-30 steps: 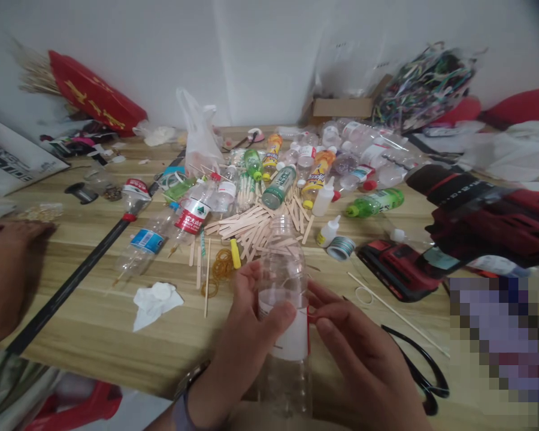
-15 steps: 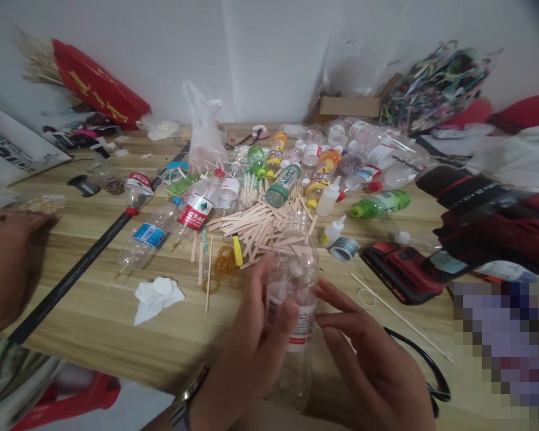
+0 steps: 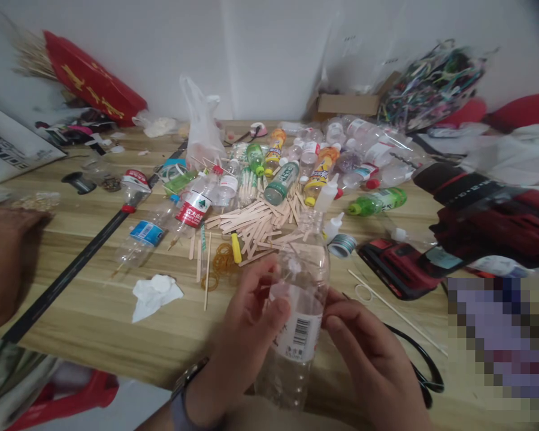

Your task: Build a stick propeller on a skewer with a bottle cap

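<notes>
Clasps the clear bottle [image 3: 304, 300] in the curled left hand [image 3: 245, 332]; points its neck [image 3: 311, 222] upward and forward, leaning its long axis toward the right hand [image 3: 371, 356]; bends right fingertips close together at the label's [image 3: 299, 332] edge; cannot tell whether pinching it.

Two hands are at work: one left hand [image 3: 240, 341] and one right hand [image 3: 371, 353], with one clear bottle [image 3: 296, 326] between them. Beyond the hands are two yellow-orange bottles [image 3: 322, 173], two white squeeze bottles [image 3: 328, 196], one tape roll [image 3: 342, 246] and one white carrier bag [image 3: 203, 134]; the wooden sticks [image 3: 256, 224] overlap too much to count. To the hands' right is one power drill [image 3: 480, 221]. To their left are one crumpled tissue [image 3: 156, 293], one spool [image 3: 79, 183] and one co-worker's hand [image 3: 9, 245].
</notes>
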A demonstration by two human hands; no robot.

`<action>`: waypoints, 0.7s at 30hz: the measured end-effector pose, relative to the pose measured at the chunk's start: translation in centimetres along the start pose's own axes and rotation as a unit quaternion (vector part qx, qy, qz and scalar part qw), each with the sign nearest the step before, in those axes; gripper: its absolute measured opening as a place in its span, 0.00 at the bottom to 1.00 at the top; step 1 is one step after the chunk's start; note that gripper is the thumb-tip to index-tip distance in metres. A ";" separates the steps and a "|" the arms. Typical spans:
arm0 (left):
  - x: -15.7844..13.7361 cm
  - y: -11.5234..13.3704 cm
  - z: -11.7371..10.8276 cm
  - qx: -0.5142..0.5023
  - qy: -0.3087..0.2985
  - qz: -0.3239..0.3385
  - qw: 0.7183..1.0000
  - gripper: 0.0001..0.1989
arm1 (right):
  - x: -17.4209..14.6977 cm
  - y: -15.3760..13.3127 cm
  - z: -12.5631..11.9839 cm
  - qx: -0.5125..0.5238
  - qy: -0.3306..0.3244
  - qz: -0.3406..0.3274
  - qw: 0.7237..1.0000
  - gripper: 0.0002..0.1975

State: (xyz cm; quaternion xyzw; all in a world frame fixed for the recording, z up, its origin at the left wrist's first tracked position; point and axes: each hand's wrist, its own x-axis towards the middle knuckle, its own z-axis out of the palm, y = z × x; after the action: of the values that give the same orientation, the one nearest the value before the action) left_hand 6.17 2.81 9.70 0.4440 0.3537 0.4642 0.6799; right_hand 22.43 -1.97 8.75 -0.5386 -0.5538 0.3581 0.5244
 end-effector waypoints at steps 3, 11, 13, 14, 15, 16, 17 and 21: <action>0.1 0.0 0.0 -0.033 -0.050 -0.017 0.998 0.26 | 0.0 0.2 0.2 0.037 -0.002 0.027 0.999 0.08; -0.1 0.3 0.3 0.030 -0.013 -0.060 0.998 0.32 | -0.1 0.5 0.0 -0.056 0.006 -0.010 0.998 0.06; 0.0 0.4 0.2 0.065 0.004 -0.057 0.996 0.33 | -0.3 0.2 -0.2 -0.106 0.024 -0.020 0.994 0.06; 0.0 0.5 0.2 0.083 0.007 -0.057 0.995 0.33 | -0.4 -0.1 -0.3 -0.131 0.032 -0.026 0.990 0.06; 0.1 0.5 0.2 0.101 0.008 -0.057 0.993 0.33 | -0.4 -0.5 -0.4 -0.156 0.041 -0.033 0.986 0.05; 0.1 0.6 0.1 0.119 0.009 -0.056 0.991 0.34 | -0.5 -0.8 -0.5 -0.177 0.051 -0.041 0.982 0.05; 0.2 0.6 0.1 0.134 0.013 -0.054 0.989 0.34 | -0.5 -1.3 -0.6 -0.194 0.060 -0.050 0.978 0.05; 0.5 0.4 0.1 0.175 0.034 -0.049 0.983 0.36 | -0.6 -2.8 -0.5 -0.220 0.075 -0.084 0.969 0.06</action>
State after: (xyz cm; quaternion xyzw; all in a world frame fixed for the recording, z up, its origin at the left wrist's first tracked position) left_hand 6.30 3.28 10.12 0.5218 0.4737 0.3764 0.6013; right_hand 22.25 -3.06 11.46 -0.6180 -0.6213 0.1409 0.4608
